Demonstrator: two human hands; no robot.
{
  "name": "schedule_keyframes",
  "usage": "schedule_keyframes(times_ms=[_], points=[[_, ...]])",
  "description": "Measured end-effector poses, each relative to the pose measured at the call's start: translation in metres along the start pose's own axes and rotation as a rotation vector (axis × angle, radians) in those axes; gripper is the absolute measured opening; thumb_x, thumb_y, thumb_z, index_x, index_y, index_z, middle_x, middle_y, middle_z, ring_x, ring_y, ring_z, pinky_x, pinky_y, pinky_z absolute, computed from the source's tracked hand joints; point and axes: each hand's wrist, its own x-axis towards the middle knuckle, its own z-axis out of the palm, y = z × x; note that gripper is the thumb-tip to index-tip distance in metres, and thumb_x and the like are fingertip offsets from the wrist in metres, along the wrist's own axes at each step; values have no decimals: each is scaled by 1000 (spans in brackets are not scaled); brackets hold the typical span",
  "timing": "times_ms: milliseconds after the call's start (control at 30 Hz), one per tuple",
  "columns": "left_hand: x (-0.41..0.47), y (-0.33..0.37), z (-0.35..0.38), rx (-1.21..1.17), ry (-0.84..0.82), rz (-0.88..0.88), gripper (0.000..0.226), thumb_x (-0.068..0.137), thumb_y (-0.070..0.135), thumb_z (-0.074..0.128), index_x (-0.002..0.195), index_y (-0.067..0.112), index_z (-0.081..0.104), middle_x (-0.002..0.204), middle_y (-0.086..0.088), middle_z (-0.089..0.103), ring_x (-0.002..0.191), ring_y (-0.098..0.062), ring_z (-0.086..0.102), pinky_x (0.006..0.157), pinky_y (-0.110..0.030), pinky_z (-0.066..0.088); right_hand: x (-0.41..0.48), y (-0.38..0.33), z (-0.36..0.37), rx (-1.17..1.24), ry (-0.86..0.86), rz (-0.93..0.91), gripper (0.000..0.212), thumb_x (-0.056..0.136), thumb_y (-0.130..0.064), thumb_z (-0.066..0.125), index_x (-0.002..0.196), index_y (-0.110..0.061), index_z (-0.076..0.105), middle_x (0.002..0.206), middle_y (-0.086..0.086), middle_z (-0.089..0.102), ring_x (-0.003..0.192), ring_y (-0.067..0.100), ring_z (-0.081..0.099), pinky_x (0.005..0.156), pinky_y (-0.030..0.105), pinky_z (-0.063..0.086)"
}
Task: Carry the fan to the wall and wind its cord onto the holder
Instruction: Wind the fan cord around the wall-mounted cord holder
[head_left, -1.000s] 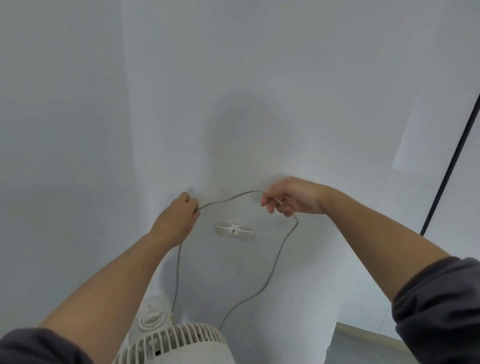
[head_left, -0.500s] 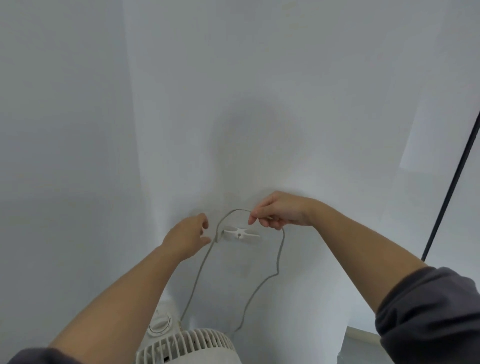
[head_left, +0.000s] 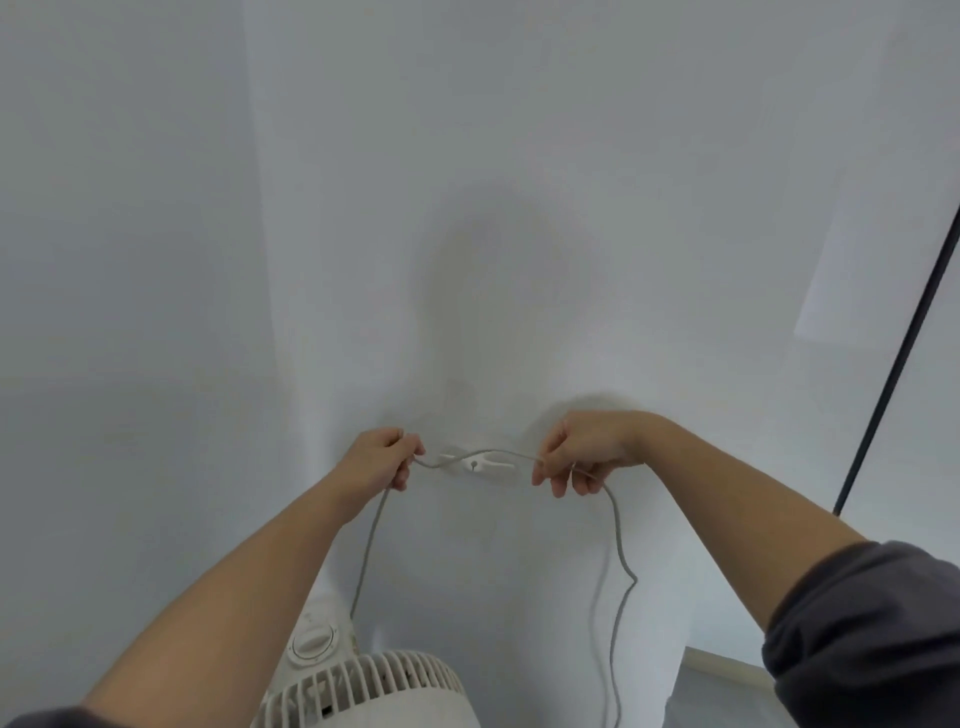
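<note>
Left grip (head_left: 382, 460), right grip (head_left: 582, 457) clamped on cord (head_left: 366, 553) | arms outstretched (cord across holder (head_left: 475, 463))

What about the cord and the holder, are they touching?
Cannot tell. In the head view the cord crosses the top of the holder, but this one view does not show whether it rests there or hangs in front.

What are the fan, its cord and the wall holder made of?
The fan looks like matte off-white plastic, with thin grille ribs. The cord seems grey rubbery sheathing; it bends limply. The holder seems white plastic, too small to be sure.
</note>
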Motion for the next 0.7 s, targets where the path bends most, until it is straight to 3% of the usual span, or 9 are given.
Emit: schedule_keyframes(times_ms=[167, 300, 400, 533, 600, 700], points=[[-2, 3, -2, -194, -9, 15, 32, 104, 11, 38, 78, 4, 56, 55, 0, 33, 44, -14, 36, 62, -29, 50, 12, -8, 24, 129, -249, 47, 25, 99, -29, 48, 98, -14, 69, 70, -1, 59, 55, 11, 54, 57, 23, 48], [-4, 2, -9, -135, 13, 11, 32, 104, 15, 38, 81, 4, 57, 48, 4, 33, 38, -10, 31, 59, -29, 47, 24, -5, 33, 162, -152, -39, 22, 98, -19, 53, 91, -9, 71, 64, -2, 55, 55, 10, 55, 63, 26, 54], [3, -1, -16, 33, 202, -22, 23, 100, 21, 44, 82, 8, 52, 60, -6, 44, 47, -17, 41, 63, -35, 55, 29, 1, 31, 207, -29, -70, 16, 94, -12, 59, 88, -6, 72, 67, 2, 62, 58, 12, 62, 67, 28, 59], [9, -2, -22, 108, 380, 7, 19, 102, 18, 37, 97, 11, 54, 72, -12, 54, 52, -26, 58, 64, -37, 57, 30, 3, 23, 133, 113, -72, 10, 90, -10, 65, 86, -4, 71, 73, 7, 67, 61, 14, 68, 71, 30, 61], [12, -3, -20, 87, 406, 49, 25, 102, 14, 36, 97, 8, 59, 72, -11, 55, 52, -26, 59, 71, -41, 59, 27, 2, 23, 109, 98, -44, 10, 90, -9, 64, 88, -2, 70, 73, 7, 66, 61, 15, 68, 74, 34, 61], [14, -3, -14, 12, 383, 86, 27, 101, 9, 38, 92, 5, 62, 67, -8, 52, 55, -23, 53, 77, -41, 56, 22, -3, 32, 179, -71, 33, 16, 91, -9, 55, 95, -1, 68, 74, 7, 61, 58, 18, 63, 75, 41, 60]])
